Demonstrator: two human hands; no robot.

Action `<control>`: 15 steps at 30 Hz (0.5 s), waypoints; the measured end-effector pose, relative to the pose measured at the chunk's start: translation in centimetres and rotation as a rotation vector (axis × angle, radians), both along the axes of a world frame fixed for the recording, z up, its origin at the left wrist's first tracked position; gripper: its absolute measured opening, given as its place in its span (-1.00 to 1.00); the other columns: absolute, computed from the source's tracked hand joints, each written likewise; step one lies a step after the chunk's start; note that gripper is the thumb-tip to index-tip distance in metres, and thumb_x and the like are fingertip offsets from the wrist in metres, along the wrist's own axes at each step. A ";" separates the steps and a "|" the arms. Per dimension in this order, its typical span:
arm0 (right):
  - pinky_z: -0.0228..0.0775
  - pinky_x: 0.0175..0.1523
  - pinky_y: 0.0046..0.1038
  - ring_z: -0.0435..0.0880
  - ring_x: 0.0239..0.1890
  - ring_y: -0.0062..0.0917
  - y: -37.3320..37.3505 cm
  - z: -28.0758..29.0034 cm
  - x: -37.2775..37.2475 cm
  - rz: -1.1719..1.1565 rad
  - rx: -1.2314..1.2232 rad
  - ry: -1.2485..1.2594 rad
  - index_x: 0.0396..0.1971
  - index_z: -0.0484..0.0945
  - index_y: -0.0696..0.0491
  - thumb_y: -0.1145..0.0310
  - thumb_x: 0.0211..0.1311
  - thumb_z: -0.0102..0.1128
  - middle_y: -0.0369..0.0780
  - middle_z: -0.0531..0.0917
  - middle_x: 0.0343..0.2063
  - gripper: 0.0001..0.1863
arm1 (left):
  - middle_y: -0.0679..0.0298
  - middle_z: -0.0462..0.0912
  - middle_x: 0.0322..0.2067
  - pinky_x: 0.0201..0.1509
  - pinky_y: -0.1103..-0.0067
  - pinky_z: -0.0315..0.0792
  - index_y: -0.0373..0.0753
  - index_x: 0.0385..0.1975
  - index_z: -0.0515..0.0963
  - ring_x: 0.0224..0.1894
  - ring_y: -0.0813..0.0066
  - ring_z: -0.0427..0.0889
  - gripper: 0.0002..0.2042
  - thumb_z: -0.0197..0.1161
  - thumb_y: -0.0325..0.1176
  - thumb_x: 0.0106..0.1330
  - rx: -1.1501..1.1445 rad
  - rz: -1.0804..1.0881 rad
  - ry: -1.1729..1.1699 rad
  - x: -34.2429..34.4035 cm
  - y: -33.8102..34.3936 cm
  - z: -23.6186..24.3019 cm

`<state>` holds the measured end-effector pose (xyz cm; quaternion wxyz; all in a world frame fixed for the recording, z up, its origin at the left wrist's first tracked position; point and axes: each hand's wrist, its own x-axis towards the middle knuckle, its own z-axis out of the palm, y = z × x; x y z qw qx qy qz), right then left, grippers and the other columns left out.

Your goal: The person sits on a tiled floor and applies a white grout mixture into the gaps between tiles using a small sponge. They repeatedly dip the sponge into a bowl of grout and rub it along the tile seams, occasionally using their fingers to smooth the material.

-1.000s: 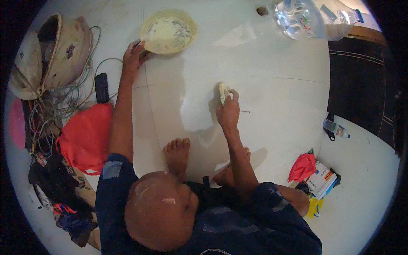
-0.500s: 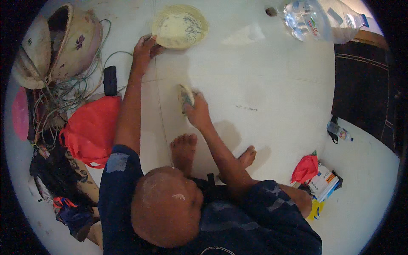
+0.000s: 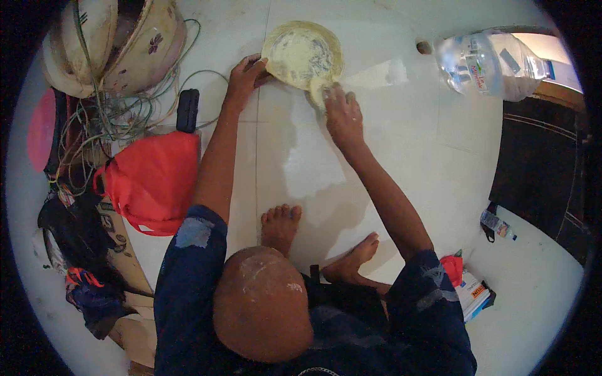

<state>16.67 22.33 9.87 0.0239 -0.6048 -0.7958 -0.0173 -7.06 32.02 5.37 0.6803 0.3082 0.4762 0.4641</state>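
On the tiled floor ahead stands a shallow round bowl [image 3: 339, 49], its inside coated with a pale yellow, paste-like substance [image 3: 302, 53]. My left hand [image 3: 247, 76] is closed on the bowl's left rim, thumb at the edge. In my right hand [image 3: 344, 114] is a small rounded, cream-coloured piece [image 3: 318, 88], held at the bowl's near right edge. It overlaps the rim; its underside and exact kind are hidden, though earlier it showed a curved edge and a grey-smeared face.
At left are large stained basins [image 3: 141, 53], tangled cords [image 3: 119, 119], a black case [image 3: 187, 110] and a red bag [image 3: 153, 185]. A big clear bottle [image 3: 489, 66] lies at far right, a small bottle [image 3: 498, 225] nearer. My bare feet [image 3: 280, 229] rest on the floor.
My right hand has moved forward and right, bringing the cream-coloured piece to the bowl's edge. The left hand stays on the rim. The whole view has shifted, so everything sits lower.
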 end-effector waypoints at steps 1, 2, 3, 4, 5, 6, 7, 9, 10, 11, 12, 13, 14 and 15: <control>0.38 0.02 -0.28 0.41 0.01 -0.16 -0.6 0.3 1.0 -0.040 -0.017 0.053 0.03 0.44 0.05 0.53 -0.02 0.10 -0.07 0.36 0.08 -0.51 | 0.22 0.57 -0.21 -0.09 0.56 0.56 -0.36 -0.08 0.42 -0.24 0.49 0.60 -0.67 0.20 -0.31 0.25 -0.006 0.002 -0.012 0.1 0.0 0.0; 0.38 0.02 -0.27 0.42 0.01 -0.17 -0.9 0.8 1.7 -0.082 -0.028 0.112 0.03 0.44 0.05 0.53 -0.01 0.10 -0.07 0.36 0.08 -0.51 | 0.22 0.56 -0.21 -0.09 0.55 0.56 -0.36 -0.07 0.41 -0.24 0.48 0.60 -0.68 0.20 -0.31 0.26 -0.007 0.001 -0.019 0.0 0.1 0.1; 0.38 0.02 -0.27 0.42 0.00 -0.18 -1.3 1.2 2.4 -0.124 -0.041 0.167 0.03 0.45 0.05 0.53 -0.01 0.11 -0.07 0.35 0.08 -0.51 | 0.22 0.56 -0.22 -0.09 0.55 0.56 -0.35 -0.07 0.41 -0.24 0.49 0.60 -0.68 0.19 -0.31 0.26 -0.015 0.017 -0.042 0.1 0.1 0.1; 0.38 0.03 -0.26 0.42 0.01 -0.17 -1.8 1.8 2.9 -0.195 -0.072 0.208 0.03 0.44 0.06 0.52 -0.01 0.12 -0.07 0.35 0.08 -0.51 | 0.23 0.56 -0.22 -0.10 0.56 0.56 -0.35 -0.07 0.41 -0.24 0.49 0.60 -0.68 0.19 -0.31 0.26 -0.022 0.032 -0.065 0.3 0.0 0.0; 0.37 0.04 -0.26 0.42 0.01 -0.17 -2.1 2.7 3.0 -0.258 -0.102 0.259 0.03 0.44 0.06 0.52 -0.01 0.13 -0.07 0.34 0.07 -0.51 | 0.23 0.56 -0.23 -0.10 0.56 0.55 -0.35 -0.07 0.41 -0.24 0.49 0.60 -0.68 0.19 -0.31 0.26 -0.026 0.053 -0.078 0.1 0.0 0.1; 0.37 0.05 -0.25 0.42 0.02 -0.17 -2.2 3.3 3.0 -0.321 -0.134 0.311 0.03 0.44 0.07 0.51 -0.01 0.14 -0.07 0.34 0.07 -0.51 | 0.23 0.56 -0.23 -0.11 0.56 0.56 -0.35 -0.07 0.41 -0.24 0.50 0.60 -0.68 0.19 -0.31 0.26 -0.027 0.078 -0.081 -0.1 0.2 -0.1; 0.37 0.05 -0.25 0.42 0.02 -0.17 -2.3 3.0 3.2 -0.298 -0.165 0.305 0.03 0.44 0.07 0.51 -0.01 0.15 -0.07 0.34 0.07 -0.51 | 0.23 0.55 -0.23 -0.12 0.56 0.56 -0.35 -0.07 0.41 -0.24 0.50 0.60 -0.68 0.19 -0.31 0.25 -0.028 0.104 -0.083 -0.2 0.4 -0.4; 0.37 0.04 -0.25 0.42 0.01 -0.17 -2.4 2.2 3.5 -0.271 -0.219 0.282 0.04 0.43 0.07 0.50 -0.02 0.17 -0.06 0.33 0.06 -0.50 | 0.23 0.55 -0.24 -0.15 0.57 0.57 -0.36 -0.08 0.40 -0.26 0.51 0.60 -0.67 0.19 -0.30 0.24 -0.005 0.122 -0.040 0.5 1.7 0.3; 0.37 0.05 -0.25 0.42 0.01 -0.17 -1.8 1.7 3.3 -0.230 -0.185 0.282 0.02 0.44 0.08 0.49 -0.03 0.18 -0.07 0.33 0.06 -0.51 | 0.22 0.55 -0.25 -0.17 0.59 0.57 -0.37 -0.08 0.40 -0.28 0.51 0.60 -0.67 0.20 -0.30 0.24 0.011 0.120 0.009 1.2 2.6 1.1; 0.37 0.06 -0.25 0.43 0.00 -0.17 -0.8 1.0 2.5 -0.188 -0.162 0.292 0.01 0.44 0.09 0.49 -0.03 0.18 -0.07 0.33 0.06 -0.52 | 0.21 0.55 -0.25 -0.20 0.60 0.58 -0.38 -0.08 0.40 -0.29 0.52 0.60 -0.66 0.20 -0.30 0.23 0.020 0.119 0.070 1.4 2.9 1.4; 0.37 0.06 -0.26 0.43 0.00 -0.17 0.0 0.6 1.4 -0.145 -0.139 0.299 0.00 0.45 0.10 0.49 -0.03 0.18 -0.08 0.33 0.06 -0.52 | 0.20 0.56 -0.29 -0.27 0.63 0.59 -0.41 -0.10 0.39 -0.38 0.52 0.60 -0.64 0.22 -0.29 0.22 0.111 0.114 0.129 1.3 3.8 0.7; 0.40 0.04 -0.25 0.42 0.01 -0.18 0.8 0.1 0.2 -0.112 -0.189 0.250 -0.04 0.46 0.10 0.48 -0.01 0.16 -0.09 0.32 0.07 -0.57 | 0.20 0.56 -0.29 -0.28 0.64 0.58 -0.42 -0.10 0.39 -0.40 0.52 0.60 -0.63 0.22 -0.29 0.22 0.092 0.117 0.111 1.1 4.0 -0.1; 0.44 0.01 -0.24 0.41 0.01 -0.19 2.0 -0.3 -1.2 -0.079 -0.231 0.199 -0.07 0.48 0.11 0.46 0.01 0.13 -0.10 0.31 0.08 -0.61 | 0.20 0.56 -0.30 -0.29 0.64 0.58 -0.43 -0.10 0.39 -0.41 0.52 0.60 -0.63 0.23 -0.29 0.22 0.081 0.119 0.090 1.1 4.5 -0.6; 0.47 -0.01 -0.24 0.40 0.02 -0.20 2.9 -0.1 -2.7 -0.042 -0.268 0.151 -0.10 0.49 0.11 0.45 0.04 0.11 -0.12 0.30 0.09 -0.65 | 0.20 0.57 -0.31 -0.30 0.65 0.58 -0.43 -0.10 0.39 -0.42 0.52 0.60 -0.62 0.23 -0.28 0.21 0.074 0.124 0.072 1.0 4.9 -0.6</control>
